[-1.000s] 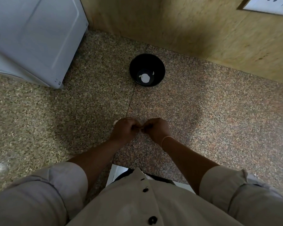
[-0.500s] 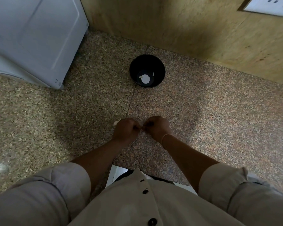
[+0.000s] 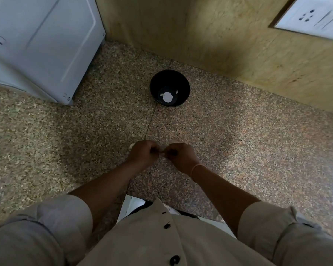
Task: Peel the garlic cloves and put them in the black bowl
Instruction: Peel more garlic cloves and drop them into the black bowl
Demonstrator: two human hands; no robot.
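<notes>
Over speckled counter, curled left hand and right hand meet, pinching one garlic clove

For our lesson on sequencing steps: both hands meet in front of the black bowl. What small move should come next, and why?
Probably pull the skin apart: the left hand and right hand pinch a pale garlic clove between them, short of the black bowl, so peeling seems unfinished.

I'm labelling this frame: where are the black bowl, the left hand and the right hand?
black bowl [image 3: 169, 79]: head view, far inner wall.
left hand [image 3: 142, 153]: head view, back of the hand.
right hand [image 3: 182, 157]: head view, back of the hand.
</notes>
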